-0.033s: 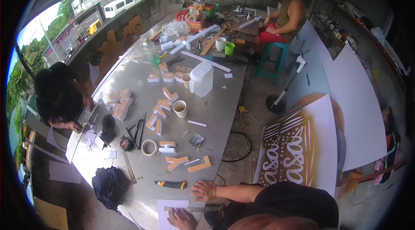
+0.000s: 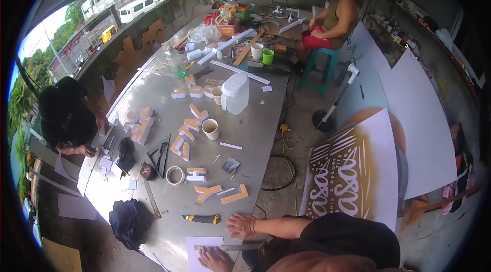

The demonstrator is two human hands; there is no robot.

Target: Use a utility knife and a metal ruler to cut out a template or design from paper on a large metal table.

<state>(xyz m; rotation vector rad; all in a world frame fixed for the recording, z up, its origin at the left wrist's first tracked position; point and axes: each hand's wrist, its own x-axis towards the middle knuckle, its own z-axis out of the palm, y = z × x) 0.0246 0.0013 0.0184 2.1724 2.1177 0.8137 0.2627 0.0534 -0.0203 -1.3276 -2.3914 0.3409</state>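
My left hand (image 2: 215, 258) lies with its fingers spread on a white sheet (image 2: 192, 254) at the table's near edge. Its fingertips touch a flat metal ruler (image 2: 230, 247) that lies across the sheet. Just beyond, my right hand (image 2: 239, 225) rests palm down on the metal tabletop, fingers apart, holding nothing. A yellow and black utility knife (image 2: 202, 219) lies left of my right hand, untouched. Farther up are cut-out letters with tan faces and white sides, among them an L-shaped one (image 2: 235, 194) and a Y-shaped one (image 2: 206, 193).
A tape roll (image 2: 175, 176), paper cup (image 2: 210, 129), lidded pitcher (image 2: 236, 94) and dark cloth (image 2: 131, 223) occupy the metal table (image 2: 250, 134). One person (image 2: 71, 118) works at the left edge; another (image 2: 332, 21) sits on a teal stool (image 2: 319, 70). A printed panel (image 2: 376, 170) leans at right.
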